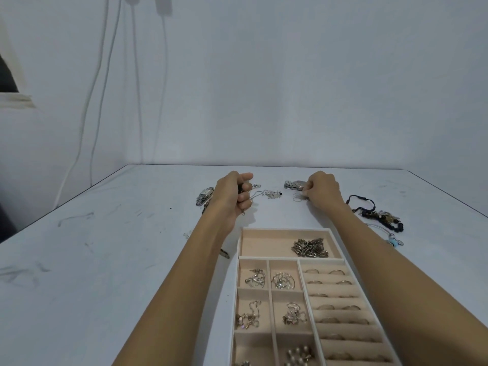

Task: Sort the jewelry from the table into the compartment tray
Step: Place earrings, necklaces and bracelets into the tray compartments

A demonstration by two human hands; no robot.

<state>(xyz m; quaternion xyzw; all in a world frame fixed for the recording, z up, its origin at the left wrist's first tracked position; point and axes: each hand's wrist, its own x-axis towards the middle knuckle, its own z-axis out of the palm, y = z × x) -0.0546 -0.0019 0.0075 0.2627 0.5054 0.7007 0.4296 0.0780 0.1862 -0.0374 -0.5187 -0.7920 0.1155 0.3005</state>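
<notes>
- Plain pale wall (pixel 290 88), evenly lit.
- White cables (pixel 100 75) hang at 11 o'clock.
- White bench (pixel 105 260), scuffed with dark marks.

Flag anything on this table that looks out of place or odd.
Nothing looks damaged or spilled. A small dark clip-like piece lies alone just left of the tray, apart from the unsorted jewelry. The beaded bracelets on the right are tangled in a heap.
</notes>
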